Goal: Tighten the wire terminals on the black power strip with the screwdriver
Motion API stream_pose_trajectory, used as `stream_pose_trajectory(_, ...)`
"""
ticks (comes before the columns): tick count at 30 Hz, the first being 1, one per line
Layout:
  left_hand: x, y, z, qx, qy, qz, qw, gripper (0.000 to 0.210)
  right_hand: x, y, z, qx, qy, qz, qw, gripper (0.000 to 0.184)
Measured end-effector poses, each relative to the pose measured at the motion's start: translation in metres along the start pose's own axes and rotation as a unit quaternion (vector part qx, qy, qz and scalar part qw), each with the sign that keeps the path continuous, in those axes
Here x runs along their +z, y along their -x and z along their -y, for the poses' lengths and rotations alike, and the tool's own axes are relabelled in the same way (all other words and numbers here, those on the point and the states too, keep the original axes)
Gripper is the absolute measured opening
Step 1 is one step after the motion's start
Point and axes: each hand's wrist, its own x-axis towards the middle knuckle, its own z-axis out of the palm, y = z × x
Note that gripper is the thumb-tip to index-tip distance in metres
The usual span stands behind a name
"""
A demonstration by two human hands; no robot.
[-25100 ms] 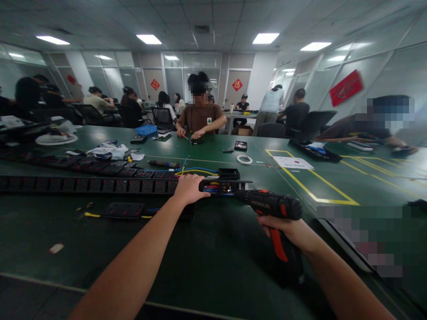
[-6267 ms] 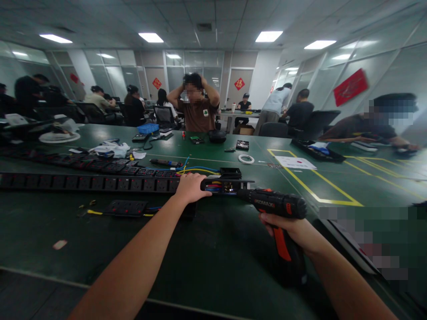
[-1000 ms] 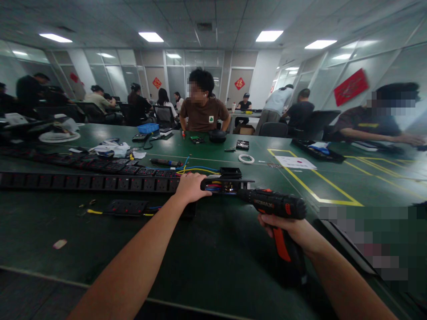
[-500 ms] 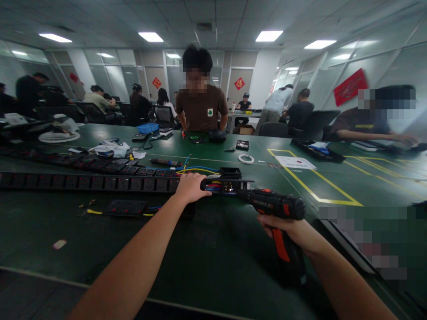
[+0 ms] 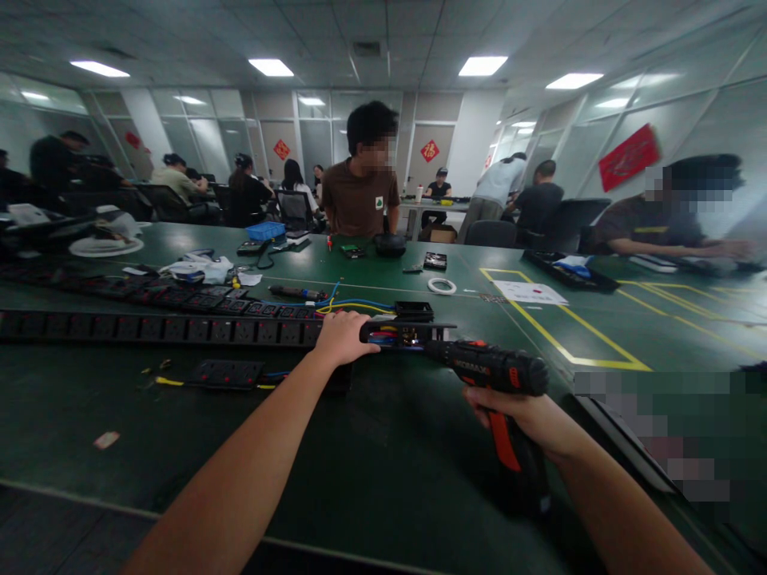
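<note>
A long black power strip [image 5: 197, 328] with a row of sockets runs from the left edge to the middle of the green table. My left hand [image 5: 344, 339] is closed around its right end, thumb in front and fingers over the top. Beyond that hand the strip's housing is uncovered, showing coloured wires and a brass-coloured part [image 5: 410, 336]. In my right hand [image 5: 509, 407] is a black and orange cordless drill [image 5: 494, 369], gripped by its handle and pointing left. Its nose is at the open end of the strip; the bit's tip and exact contact are hard to make out.
More socket strips [image 5: 197, 299] lie behind, with blue and yellow wires. A short socket module [image 5: 228, 372] sits in front. Farther back are a screwdriver-like tool [image 5: 298, 292], a white tape ring [image 5: 442, 286] and a black tray [image 5: 569, 271]. A person [image 5: 359, 196] stands across the table.
Both my hands, the drill and the strip look unmoved. The person across the table has lowered and turned their head toward the right.
</note>
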Motion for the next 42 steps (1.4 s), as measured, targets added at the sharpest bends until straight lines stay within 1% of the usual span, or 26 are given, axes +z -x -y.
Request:
stream_pose_trajectory(6, 0.001, -0.0003, 0.0005, 0.0, 0.001, -0.002, 1.0, 0.072, 0.0005, -0.0018, -0.0009, -0.019, -0.03, -0.011, 0.999, 0.037)
stream_pose_trajectory(13, 0.0031, -0.0007, 0.0013, 0.0, -0.002, -0.005, 1.0, 0.074, 0.0022, -0.0002, 0.0023, -0.036, -0.048, 0.008, 0.998, 0.041)
stream_pose_trajectory(22, 0.0021, -0.0007, 0.0007, 0.001, 0.001, -0.001, 1.0, 0.073, 0.002, 0.0022, 0.0042, -0.043, -0.097, 0.035, 0.994, 0.038)
stream_pose_trajectory(29, 0.0033, -0.0004, 0.0014, 0.002, 0.0, -0.012, 1.0, 0.071, 0.0003, 0.0032, 0.0051, -0.03, -0.116, 0.039, 0.992, 0.039)
stream_pose_trajectory(33, 0.0033, -0.0004, 0.0019, 0.003, -0.002, -0.011, 1.0, 0.072, 0.0002, 0.0031, 0.0042, -0.004, -0.14, 0.033, 0.99, 0.048)
stream_pose_trajectory(38, 0.0038, -0.0004, 0.0022, 0.002, -0.002, -0.009, 1.0, 0.072, 0.0014, 0.0031, 0.0048, 0.018, -0.163, 0.05, 0.985, 0.06)
stream_pose_trajectory(40, 0.0035, -0.0002, 0.002, 0.003, -0.003, -0.009, 1.0, 0.072, 0.0014, 0.0036, 0.0052, 0.017, -0.161, 0.05, 0.986, 0.059)
stream_pose_trajectory(42, 0.0031, -0.0003, 0.0018, 0.005, -0.002, -0.009, 1.0, 0.072, 0.0009, 0.0039, 0.005, 0.015, -0.147, 0.045, 0.988, 0.051)
